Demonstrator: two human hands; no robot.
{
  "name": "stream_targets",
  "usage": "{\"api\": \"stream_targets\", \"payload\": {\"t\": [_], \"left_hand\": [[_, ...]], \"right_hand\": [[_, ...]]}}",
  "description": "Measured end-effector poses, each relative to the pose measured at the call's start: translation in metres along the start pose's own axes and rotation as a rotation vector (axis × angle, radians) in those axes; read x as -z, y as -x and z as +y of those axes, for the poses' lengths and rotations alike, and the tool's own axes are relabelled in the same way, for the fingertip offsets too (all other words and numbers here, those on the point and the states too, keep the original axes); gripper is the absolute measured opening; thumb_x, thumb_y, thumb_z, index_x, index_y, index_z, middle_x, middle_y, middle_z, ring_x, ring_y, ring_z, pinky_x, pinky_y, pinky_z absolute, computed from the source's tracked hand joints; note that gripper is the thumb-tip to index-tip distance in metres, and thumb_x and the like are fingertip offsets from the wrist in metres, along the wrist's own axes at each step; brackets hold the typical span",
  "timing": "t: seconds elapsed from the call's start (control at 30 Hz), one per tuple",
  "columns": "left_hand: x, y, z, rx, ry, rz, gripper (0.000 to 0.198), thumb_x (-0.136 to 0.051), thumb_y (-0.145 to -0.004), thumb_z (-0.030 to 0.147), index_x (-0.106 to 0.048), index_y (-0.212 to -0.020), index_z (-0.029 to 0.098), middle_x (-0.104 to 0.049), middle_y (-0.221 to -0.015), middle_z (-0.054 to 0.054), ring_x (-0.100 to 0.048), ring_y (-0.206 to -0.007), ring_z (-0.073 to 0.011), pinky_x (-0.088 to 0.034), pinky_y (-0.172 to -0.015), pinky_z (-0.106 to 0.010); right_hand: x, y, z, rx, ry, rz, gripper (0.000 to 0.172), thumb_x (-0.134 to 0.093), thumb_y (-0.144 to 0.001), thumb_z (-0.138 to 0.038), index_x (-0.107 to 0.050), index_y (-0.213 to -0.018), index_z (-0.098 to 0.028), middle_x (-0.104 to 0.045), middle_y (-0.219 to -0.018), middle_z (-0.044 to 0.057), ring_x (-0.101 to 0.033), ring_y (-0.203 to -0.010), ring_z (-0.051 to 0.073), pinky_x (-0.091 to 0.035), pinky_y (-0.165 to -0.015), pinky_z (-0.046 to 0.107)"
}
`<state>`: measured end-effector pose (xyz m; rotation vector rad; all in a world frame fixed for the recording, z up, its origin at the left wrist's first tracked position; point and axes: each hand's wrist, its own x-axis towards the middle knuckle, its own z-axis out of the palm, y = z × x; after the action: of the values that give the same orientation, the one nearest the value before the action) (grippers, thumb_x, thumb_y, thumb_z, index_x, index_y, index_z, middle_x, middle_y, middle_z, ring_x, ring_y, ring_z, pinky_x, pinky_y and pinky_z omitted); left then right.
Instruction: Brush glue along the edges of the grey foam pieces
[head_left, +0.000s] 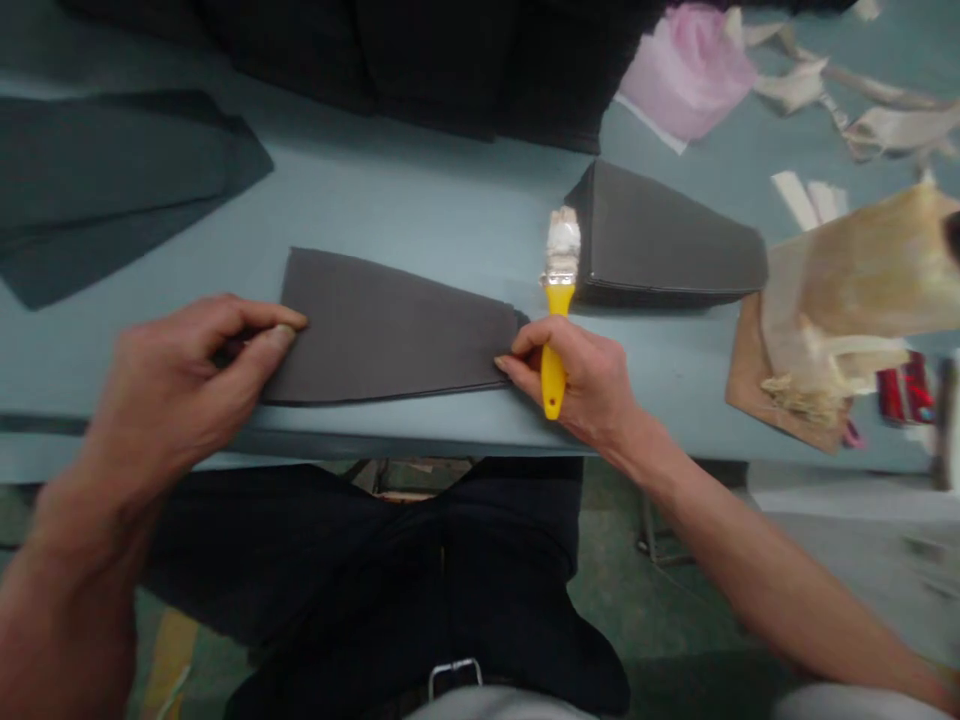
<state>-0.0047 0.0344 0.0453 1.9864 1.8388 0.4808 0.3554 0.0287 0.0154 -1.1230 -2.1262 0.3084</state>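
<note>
- While your left hand (180,385) pinches the near left corner of the grey panel (390,330) between thumb and curled forefinger, press down there so the sheet cannot slide.
- The grey panel lies flat on the table (420,200), close to the edge nearest you, with its narrower end towards your right hand (581,385).
- Your right hand is clenched round the yellow handle of the brush (557,300). Its thumb and fingertip touch the panel's right corner, and the whitish bristles point away from you, just past that corner.
- The panel looks like more than one layer at its near edge. Judging by that, square the edges with both hands before the bristles touch anything.
- Watch the loaded bristles: they sit just beside the stack of like pieces (660,240) that stands right of the panel and further back. A tilt of the wrist could smear its side.
- A firm grip on the handle with only a light fingertip on the corner seems best, so the panel does not buckle.
- Right of the panel, beyond the stack, a brown board (750,360) carries pale crusted residue.
- A dark cloth (112,180) lies left of the panel and further back, well apart from it.
</note>
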Motion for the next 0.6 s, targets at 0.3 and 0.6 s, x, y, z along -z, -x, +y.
{"api": "stream_targets", "payload": {"t": [0.3,0.6], "left_hand": [[0.006,-0.007,-0.001,0.059,0.357,-0.006,0.044,-0.072,-0.089,0.051,-0.075,-0.122,0.022,-0.077,-0.09,-0.001,-0.065,-0.074,-0.0184,-0.05,-0.07,-0.032],[0.003,-0.019,-0.003,0.091,0.523,-0.041,0.033,-0.079,-0.079,0.051,-0.076,-0.099,0.025,-0.069,-0.069,0.001,-0.059,-0.061,-0.0173,-0.04,-0.057,-0.032]], "right_hand": [[0.001,0.002,-0.001,0.033,0.106,0.028,0.015,-0.082,-0.097,-0.028,-0.068,-0.095,-0.027,-0.073,-0.077,-0.003,-0.061,-0.057,0.014,-0.049,-0.057,0.028],[0.001,0.006,-0.001,0.017,0.184,0.035,0.017,-0.081,-0.099,-0.038,-0.069,-0.096,-0.028,-0.074,-0.078,-0.002,-0.066,-0.059,0.016,-0.05,-0.057,0.029]]}}
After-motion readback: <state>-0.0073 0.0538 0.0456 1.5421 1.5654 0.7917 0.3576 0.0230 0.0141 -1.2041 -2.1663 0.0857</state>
